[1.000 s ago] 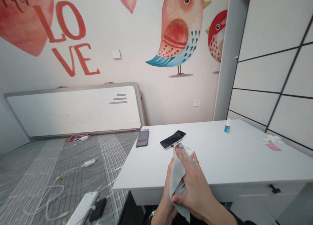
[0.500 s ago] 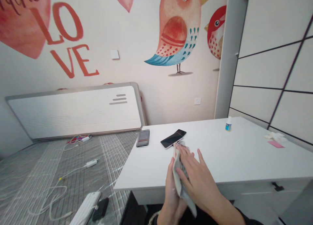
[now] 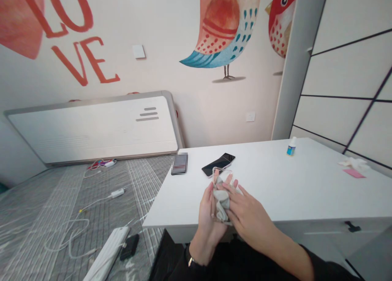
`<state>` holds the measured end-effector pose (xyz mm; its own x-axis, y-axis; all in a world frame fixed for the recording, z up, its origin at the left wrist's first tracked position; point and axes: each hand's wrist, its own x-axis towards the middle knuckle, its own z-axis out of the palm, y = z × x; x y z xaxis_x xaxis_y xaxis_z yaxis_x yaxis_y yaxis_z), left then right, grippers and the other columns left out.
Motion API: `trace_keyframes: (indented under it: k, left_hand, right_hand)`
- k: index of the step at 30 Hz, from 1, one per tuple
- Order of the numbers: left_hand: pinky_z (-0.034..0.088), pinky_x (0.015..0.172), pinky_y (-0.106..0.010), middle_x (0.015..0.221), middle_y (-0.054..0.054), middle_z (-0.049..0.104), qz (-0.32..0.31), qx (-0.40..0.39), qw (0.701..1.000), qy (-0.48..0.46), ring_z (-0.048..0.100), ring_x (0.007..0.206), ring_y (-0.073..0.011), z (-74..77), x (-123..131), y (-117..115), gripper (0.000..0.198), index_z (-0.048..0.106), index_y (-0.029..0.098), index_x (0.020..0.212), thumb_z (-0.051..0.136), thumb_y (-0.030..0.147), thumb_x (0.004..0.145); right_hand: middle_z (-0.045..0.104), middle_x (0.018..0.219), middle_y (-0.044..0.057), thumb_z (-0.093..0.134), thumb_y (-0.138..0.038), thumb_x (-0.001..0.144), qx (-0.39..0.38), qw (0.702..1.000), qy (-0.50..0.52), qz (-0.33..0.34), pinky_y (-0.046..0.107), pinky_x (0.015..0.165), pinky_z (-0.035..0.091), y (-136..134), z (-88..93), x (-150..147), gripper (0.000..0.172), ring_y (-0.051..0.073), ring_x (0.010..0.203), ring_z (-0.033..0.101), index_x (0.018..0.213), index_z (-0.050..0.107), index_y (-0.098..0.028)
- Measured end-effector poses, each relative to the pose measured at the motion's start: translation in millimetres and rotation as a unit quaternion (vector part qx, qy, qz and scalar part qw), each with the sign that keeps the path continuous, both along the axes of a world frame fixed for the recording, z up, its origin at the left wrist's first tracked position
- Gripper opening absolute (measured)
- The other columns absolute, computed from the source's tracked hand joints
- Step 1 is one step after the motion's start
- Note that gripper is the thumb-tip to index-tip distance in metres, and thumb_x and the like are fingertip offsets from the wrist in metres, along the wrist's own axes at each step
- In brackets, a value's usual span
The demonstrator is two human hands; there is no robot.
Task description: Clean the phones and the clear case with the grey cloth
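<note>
Over the front edge of the white desk, my left hand cradles a clear phone case from below and along its left side. My right hand presses a crumpled light-grey cloth against the inside of the case, its fingers over the bunched fabric. Part of the cloth is hidden under those fingers. Just beyond both hands a black-screened phone lies face up on the desk, tilted diagonally.
A blurred grey item lies at the desk's left edge. Toward the back right stand a small white-and-blue bottle, a pink slip and crumpled white tissue. A power strip and cables lie on the floor at left.
The case has turned from edge-on to facing me, showing its inside. The cloth, earlier hanging long below my hands, is now bunched up inside the case. The view has tipped slightly downward.
</note>
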<state>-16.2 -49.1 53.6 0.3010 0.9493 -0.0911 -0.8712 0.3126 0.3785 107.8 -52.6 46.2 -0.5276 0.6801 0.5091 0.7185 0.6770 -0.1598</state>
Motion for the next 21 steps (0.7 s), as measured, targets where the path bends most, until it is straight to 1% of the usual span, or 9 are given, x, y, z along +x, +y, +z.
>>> trace_keyframes:
  k: [3, 6, 9, 11, 13, 16, 18, 20, 21]
  left_hand:
    - [0.053, 0.104, -0.024, 0.124, -0.008, 0.078, -0.017, -0.039, 0.999, -0.012, 0.076, 0.108, -0.0131, 3.5, -4, 6, 0.047, 0.057, 0.017, 0.148, 0.034, 0.032, 0.11]
    - [0.056, 0.099, -0.027, 0.121, -0.007, 0.078, -0.019, -0.032, 0.999, 0.002, 0.077, 0.102, -0.0148, 1.5, -8, 12, 0.044, 0.06, 0.021, 0.144, 0.036, 0.035, 0.11]
    - [0.057, 0.096, -0.029, 0.113, -0.007, 0.079, -0.033, -0.028, 0.999, 0.025, 0.077, 0.096, -0.0156, -4.0, -10, 17, 0.041, 0.062, 0.018, 0.14, 0.041, 0.03, 0.107]
    - [0.057, 0.098, -0.031, 0.115, -0.007, 0.079, -0.028, -0.021, 0.999, 0.031, 0.077, 0.1, -0.0177, -7.8, -12, 21, 0.042, 0.061, 0.019, 0.142, 0.046, 0.032, 0.105]
    - [0.056, 0.101, -0.034, 0.12, -0.008, 0.078, -0.025, -0.009, 0.999, 0.045, 0.076, 0.107, -0.0201, -11.0, -13, 24, 0.044, 0.059, 0.02, 0.145, 0.049, 0.034, 0.104]
    - [0.054, 0.106, -0.037, 0.127, -0.009, 0.076, -0.027, 0.0, 0.998, 0.062, 0.073, 0.116, -0.0225, -14.3, -13, 25, 0.047, 0.055, 0.02, 0.148, 0.05, 0.033, 0.103]
    - [0.052, 0.109, -0.036, 0.136, -0.007, 0.072, -0.005, 0.004, 0.998, 0.066, 0.07, 0.123, -0.0217, -15.6, -13, 25, 0.048, 0.051, 0.025, 0.152, 0.047, 0.034, 0.105]
    - [0.051, 0.11, -0.033, 0.145, -0.005, 0.066, 0.015, 0.014, 0.997, 0.077, 0.066, 0.129, -0.0193, -16.2, -14, 26, 0.051, 0.043, 0.031, 0.157, 0.045, 0.035, 0.106]
    - [0.051, 0.11, -0.033, 0.147, -0.005, 0.065, 0.016, 0.02, 0.996, 0.089, 0.066, 0.13, -0.0188, -16.3, -16, 28, 0.055, 0.037, 0.032, 0.161, 0.045, 0.036, 0.107]
  right_hand:
    - [0.049, 0.161, 0.012, 0.044, -0.01, 0.1, 0.032, 0.999, -0.012, -0.01, 0.061, 0.123, 0.037, 10, -5.6, 1, 0.053, 0.031, 0.151, 0.044, 0.152, 0.055, -0.016]
    - [0.054, 0.157, 0.01, 0.044, -0.009, 0.1, 0.038, 0.998, -0.026, 0.041, 0.058, 0.125, 0.035, 19, -8.4, 4, 0.052, 0.028, 0.151, 0.044, 0.15, 0.056, -0.017]
    - [0.06, 0.152, 0.011, 0.043, -0.009, 0.101, 0.027, 0.999, -0.037, 0.017, 0.059, 0.125, 0.034, 24, -5.3, 7, 0.049, 0.028, 0.145, 0.052, 0.144, 0.061, -0.019]
    - [0.06, 0.152, 0.012, 0.044, -0.01, 0.099, 0.011, 0.998, -0.044, 0.046, 0.055, 0.126, 0.034, 24, -1.5, 8, 0.049, 0.028, 0.148, 0.048, 0.144, 0.062, -0.016]
    - [0.056, 0.156, 0.012, 0.046, -0.009, 0.096, -0.019, 0.996, -0.051, 0.068, 0.051, 0.127, 0.033, 23, 1.5, 6, 0.055, 0.027, 0.149, 0.047, 0.149, 0.057, -0.015]
    - [0.054, 0.157, 0.014, 0.049, -0.007, 0.09, -0.051, 0.998, -0.047, 0.007, 0.059, 0.125, 0.033, 18, 2.6, 2, 0.061, 0.031, 0.146, 0.051, 0.15, 0.056, -0.016]
    - [0.049, 0.161, 0.013, 0.047, -0.01, 0.093, -0.043, 0.998, -0.035, 0.041, 0.057, 0.129, 0.025, 14, 1.5, -1, 0.06, 0.029, 0.151, 0.043, 0.152, 0.053, -0.018]
    - [0.057, 0.155, 0.012, 0.048, -0.007, 0.089, -0.047, 0.998, -0.025, 0.028, 0.06, 0.13, 0.018, 13, 0.4, -2, 0.059, 0.03, 0.15, 0.046, 0.147, 0.059, -0.018]
    - [0.062, 0.15, 0.013, 0.049, -0.008, 0.089, -0.056, 0.998, -0.015, 0.036, 0.061, 0.13, 0.016, 13, 0.2, 0, 0.054, 0.031, 0.147, 0.048, 0.14, 0.064, -0.017]
